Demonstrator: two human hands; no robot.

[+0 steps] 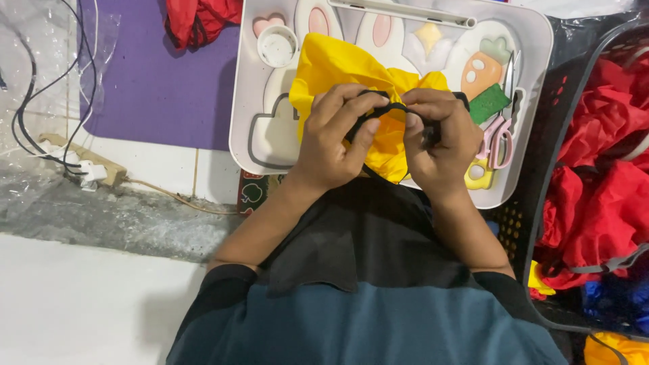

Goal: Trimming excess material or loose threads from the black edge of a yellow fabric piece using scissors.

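Yellow cloth [338, 67] sits bunched up on a white tray [541, 40], right under and between both hands, w/ a black strap [378, 111] running across it from one hand to the other. Left hand [331, 145] is closed, thumb and fingers pinching the strap where it bends; right hand [443, 138] is closed too, fingertips squeezing the other end of the strap & maybe a bit of cloth, can't tell for sure. The two grips are very near each other, almost touching. Just past the right grip, on the tray, lie pink scissors [499, 138], a green flat piece [488, 103] and a little yellow thing [477, 174]. Past the left grip, further up the tray, is a small white round cup [277, 46]. Well off to the right of both grips is a dark basket [574, 101] full of red cloth [602, 182]. Off to the left lies a purple mat [155, 81] and some wires [40, 101]. To do this bit well, I think: keep both pinches tight & close, pull the strap flat so it doesn't twist, keep the cloth spread under it so no folds get caught, and keep elbows away from the scissors.
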